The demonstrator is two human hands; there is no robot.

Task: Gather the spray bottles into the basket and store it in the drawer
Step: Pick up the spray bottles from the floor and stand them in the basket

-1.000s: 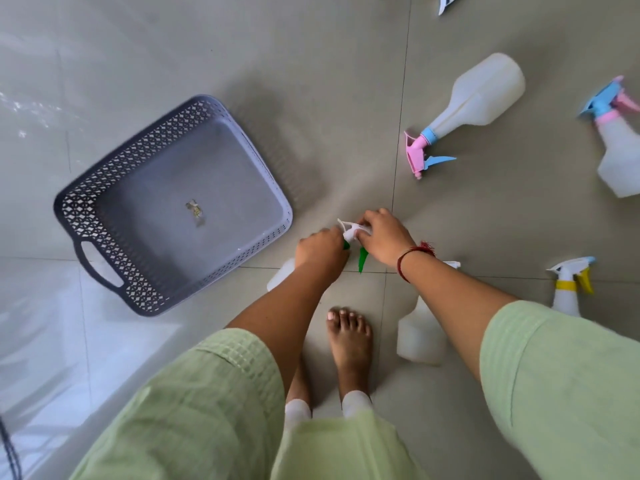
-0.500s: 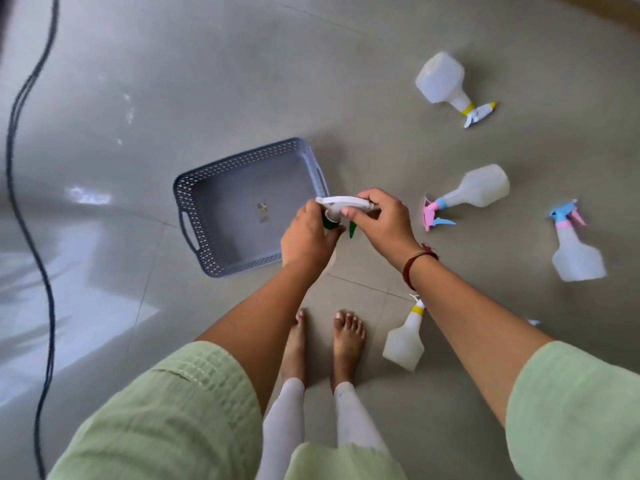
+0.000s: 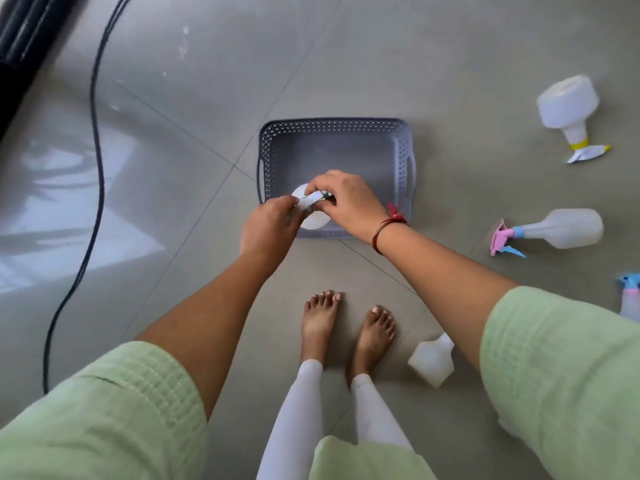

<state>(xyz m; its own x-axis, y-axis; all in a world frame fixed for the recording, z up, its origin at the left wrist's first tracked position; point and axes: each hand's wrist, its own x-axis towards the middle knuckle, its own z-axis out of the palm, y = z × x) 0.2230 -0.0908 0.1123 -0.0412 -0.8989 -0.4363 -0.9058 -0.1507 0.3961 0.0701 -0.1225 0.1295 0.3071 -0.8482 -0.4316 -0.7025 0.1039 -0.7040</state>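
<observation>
Both hands meet over the near left corner of the grey basket (image 3: 403,157), which sits on the tiled floor (image 3: 346,57) at about twelve o'clock from the bare feet (image 3: 346,323). The left hand (image 3: 268,230) and the right hand (image 3: 346,199) are each closed in a pinch around the white trigger head of one spray bottle (image 3: 313,220); its round white body shows just beneath the fingers, above the basket's rim. Four more bottles lie on the floor: one with a yellow collar (image 3: 568,105) at two o'clock, one with a pink and blue head (image 3: 561,228) at three o'clock, another with a blue head (image 3: 628,296) cut off by the right edge, and a plain white one (image 3: 431,362) just right of the feet. A black cable (image 3: 98,168) runs down the floor at nine o'clock
</observation>
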